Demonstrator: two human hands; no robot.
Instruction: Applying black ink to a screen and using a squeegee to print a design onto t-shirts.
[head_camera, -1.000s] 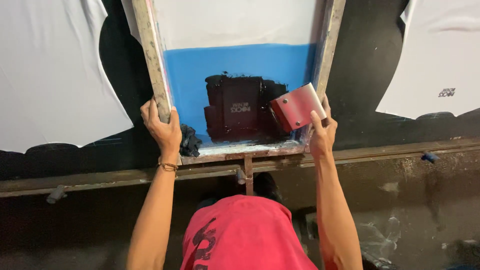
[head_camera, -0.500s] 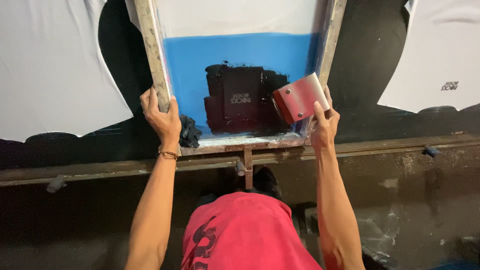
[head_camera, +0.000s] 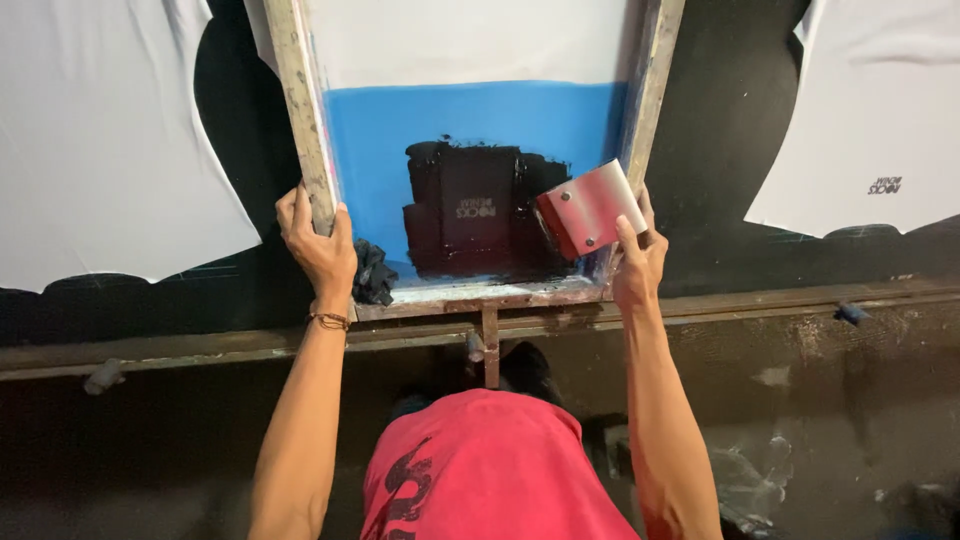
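Nearest the camera is the person's red shirt (head_camera: 490, 470), with both bare arms reaching forward over a dark, stained counter (head_camera: 800, 340). The left hand (head_camera: 318, 245) is closed around the left rail of the wooden screen frame (head_camera: 290, 110); a thin bracelet (head_camera: 327, 321) sits on that wrist. The right hand (head_camera: 640, 255) has its grip shut on a squeegee (head_camera: 590, 208) with a red, ink-smeared handle, thumb up its face, held tilted at the frame's right rail, its blade apparently lifted clear of the mesh, though the angle makes that hard to confirm.

Inside the frame, black ink (head_camera: 480, 210) is spread in a rough block over the blue-coated mesh (head_camera: 380, 150) with a small pale design at its middle, so an ink pass looks done here and the screen is not yet raised off the piece below. A dark rag (head_camera: 372, 275) lies at the frame's lower left corner.

Further out, a white garment (head_camera: 100, 140) lies flat on the left, showing no print in view, while a white garment (head_camera: 880, 110) on the right already carries a small dark print (head_camera: 884, 186). The room is dim, its surfaces black and scuffed.
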